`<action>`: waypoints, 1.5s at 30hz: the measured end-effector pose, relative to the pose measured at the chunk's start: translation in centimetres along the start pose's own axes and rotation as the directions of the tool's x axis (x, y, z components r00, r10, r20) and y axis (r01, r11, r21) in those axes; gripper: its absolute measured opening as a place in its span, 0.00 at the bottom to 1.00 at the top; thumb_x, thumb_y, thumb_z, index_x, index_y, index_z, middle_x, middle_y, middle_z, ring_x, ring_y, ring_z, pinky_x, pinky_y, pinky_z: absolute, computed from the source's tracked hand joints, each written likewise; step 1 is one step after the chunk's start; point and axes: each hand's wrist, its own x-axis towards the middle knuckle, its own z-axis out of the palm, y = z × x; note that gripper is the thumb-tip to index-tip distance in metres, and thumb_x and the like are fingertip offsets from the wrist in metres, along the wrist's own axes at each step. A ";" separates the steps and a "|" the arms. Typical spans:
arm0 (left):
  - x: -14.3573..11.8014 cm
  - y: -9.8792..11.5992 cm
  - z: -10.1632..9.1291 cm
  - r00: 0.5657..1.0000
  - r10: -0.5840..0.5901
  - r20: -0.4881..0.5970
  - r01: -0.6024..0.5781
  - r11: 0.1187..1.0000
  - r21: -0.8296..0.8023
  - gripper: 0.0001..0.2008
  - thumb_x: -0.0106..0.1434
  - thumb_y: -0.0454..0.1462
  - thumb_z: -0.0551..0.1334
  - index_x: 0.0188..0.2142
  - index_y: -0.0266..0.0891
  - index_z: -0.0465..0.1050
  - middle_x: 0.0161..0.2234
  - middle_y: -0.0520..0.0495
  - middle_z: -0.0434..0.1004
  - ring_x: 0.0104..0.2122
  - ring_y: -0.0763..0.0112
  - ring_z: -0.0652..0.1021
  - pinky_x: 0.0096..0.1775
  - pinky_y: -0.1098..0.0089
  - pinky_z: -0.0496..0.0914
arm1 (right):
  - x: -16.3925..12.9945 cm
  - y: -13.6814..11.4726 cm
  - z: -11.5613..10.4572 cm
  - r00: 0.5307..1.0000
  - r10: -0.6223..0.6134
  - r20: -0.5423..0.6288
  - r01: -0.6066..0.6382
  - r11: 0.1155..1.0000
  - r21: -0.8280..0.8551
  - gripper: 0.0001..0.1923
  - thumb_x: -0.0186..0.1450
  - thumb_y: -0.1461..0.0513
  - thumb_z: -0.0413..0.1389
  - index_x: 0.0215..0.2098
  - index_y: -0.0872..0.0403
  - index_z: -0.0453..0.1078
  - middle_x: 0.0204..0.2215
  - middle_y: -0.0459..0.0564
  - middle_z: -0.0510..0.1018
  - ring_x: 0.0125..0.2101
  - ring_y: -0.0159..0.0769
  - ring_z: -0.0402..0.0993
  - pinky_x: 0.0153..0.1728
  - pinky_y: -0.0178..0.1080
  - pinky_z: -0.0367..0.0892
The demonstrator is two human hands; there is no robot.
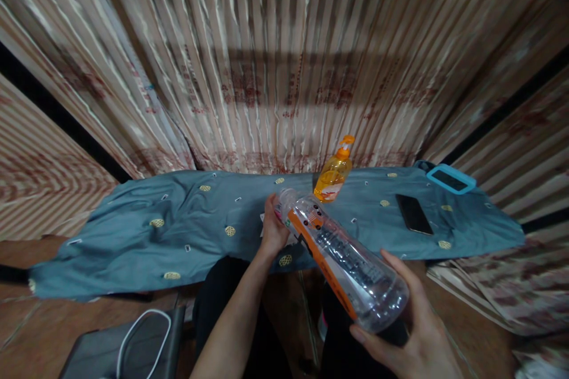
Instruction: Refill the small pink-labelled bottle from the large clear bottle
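Observation:
A large clear plastic bottle [351, 260] with an orange and white label is held tilted in front of me, its neck towards the upper left. My left hand [274, 230] is closed around the neck end. My right hand [415, 323] grips the wide base, thumb below and fingers above. No liquid shows inside the bottle. Something white, perhaps paper, lies partly hidden behind my left hand. Beyond the bottle's neck, a pump bottle [331, 177] of orange liquid with an orange top stands upright on the cloth.
A teal cloth [133, 219] with yellow patterns covers the narrow table. On its right lie a black phone [414, 214] and a blue-framed device [451, 179]. A pleated curtain [267, 71] hangs behind. At lower left, a white cable [144, 337] rests on a dark box-like surface [93, 352].

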 end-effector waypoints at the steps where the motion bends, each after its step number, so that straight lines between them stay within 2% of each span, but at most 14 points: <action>1: 0.0 -0.1 0.0 1.000 0.001 0.000 -0.001 1.000 -0.009 0.35 0.54 0.45 0.74 0.59 0.45 0.66 0.57 0.41 0.75 0.59 0.53 0.77 0.65 0.50 0.69 | 0.0 0.1 0.0 1.000 -0.010 0.000 0.010 1.000 -0.002 0.47 0.57 0.47 0.65 0.70 0.48 0.56 0.64 0.58 0.73 0.60 0.59 0.75 0.50 0.52 0.77; 10: 0.1 -0.6 -0.2 0.998 0.061 0.021 -0.062 0.997 0.042 0.40 0.52 0.44 0.76 0.61 0.42 0.64 0.58 0.39 0.75 0.58 0.52 0.76 0.65 0.49 0.66 | 0.0 -0.2 -0.2 1.000 0.020 0.023 -0.019 1.000 -0.010 0.48 0.57 0.47 0.65 0.71 0.48 0.55 0.63 0.58 0.75 0.57 0.57 0.79 0.50 0.51 0.79; 18: 0.0 -0.3 -0.2 0.997 0.067 0.022 -0.068 0.998 0.014 0.38 0.53 0.43 0.75 0.61 0.44 0.66 0.56 0.40 0.76 0.58 0.52 0.77 0.64 0.49 0.68 | 0.1 -0.6 -0.4 0.998 0.052 0.045 -0.053 0.998 0.027 0.49 0.56 0.46 0.66 0.71 0.46 0.55 0.68 0.58 0.69 0.61 0.60 0.75 0.52 0.55 0.77; 28: 0.0 0.0 -0.2 0.995 0.097 0.040 -0.098 0.995 0.031 0.38 0.54 0.44 0.75 0.61 0.43 0.65 0.57 0.39 0.76 0.57 0.52 0.78 0.64 0.49 0.68 | 0.1 -0.9 -0.5 0.994 0.100 0.051 -0.103 0.993 0.055 0.50 0.54 0.46 0.67 0.70 0.44 0.56 0.67 0.57 0.71 0.62 0.62 0.73 0.54 0.59 0.75; 35: 0.0 -0.1 -0.3 0.990 0.131 0.045 -0.135 0.987 0.087 0.37 0.54 0.44 0.73 0.60 0.42 0.64 0.56 0.39 0.76 0.55 0.53 0.79 0.63 0.50 0.69 | 0.1 -0.9 -0.4 0.996 0.082 0.041 -0.085 0.995 0.058 0.50 0.54 0.47 0.67 0.70 0.46 0.56 0.69 0.59 0.67 0.63 0.62 0.72 0.51 0.56 0.77; 45: 0.1 -0.3 -0.2 0.990 0.127 0.059 -0.132 0.987 0.088 0.38 0.54 0.42 0.73 0.61 0.42 0.62 0.57 0.38 0.75 0.57 0.52 0.78 0.64 0.49 0.68 | 0.1 -0.7 -0.4 0.997 0.066 0.042 -0.069 0.996 0.056 0.50 0.55 0.47 0.67 0.71 0.48 0.55 0.66 0.59 0.72 0.58 0.58 0.78 0.53 0.55 0.77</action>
